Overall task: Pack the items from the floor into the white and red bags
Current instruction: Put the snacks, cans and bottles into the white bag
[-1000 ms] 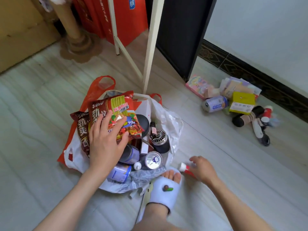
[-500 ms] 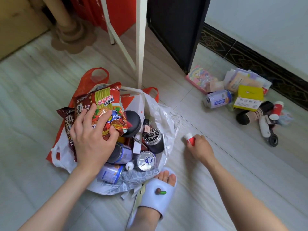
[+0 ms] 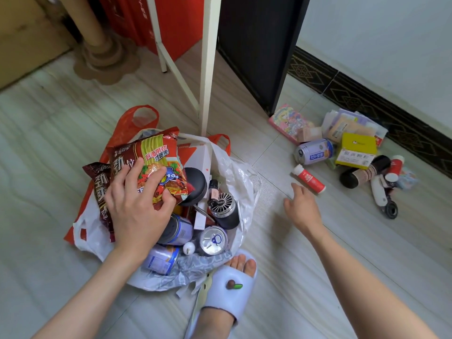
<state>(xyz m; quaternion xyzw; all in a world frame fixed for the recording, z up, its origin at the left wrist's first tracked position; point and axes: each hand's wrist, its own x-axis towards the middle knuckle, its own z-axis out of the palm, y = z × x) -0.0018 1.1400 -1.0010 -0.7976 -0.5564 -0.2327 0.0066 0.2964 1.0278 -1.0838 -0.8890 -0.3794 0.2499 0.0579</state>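
A white plastic bag lies open on a red bag, full of cans, a dark bottle and noodle packets. My left hand grips the top red noodle packet over the bag. My right hand hovers open above the floor, holding nothing. Just beyond its fingertips lies a red tube with a white cap. Further right sits a pile of items on the floor: a lying can, a yellow box, a colourful packet, a dark cylinder.
A white stand leg rises just behind the bags. A black cabinet and a dark patterned skirting bound the right side. My foot in a pale slipper rests against the bag's front. Red cartons stand at the back.
My right hand has let go of the red tube, which now lies on the floor nearer the pile. The left hand stays on the noodle packet.
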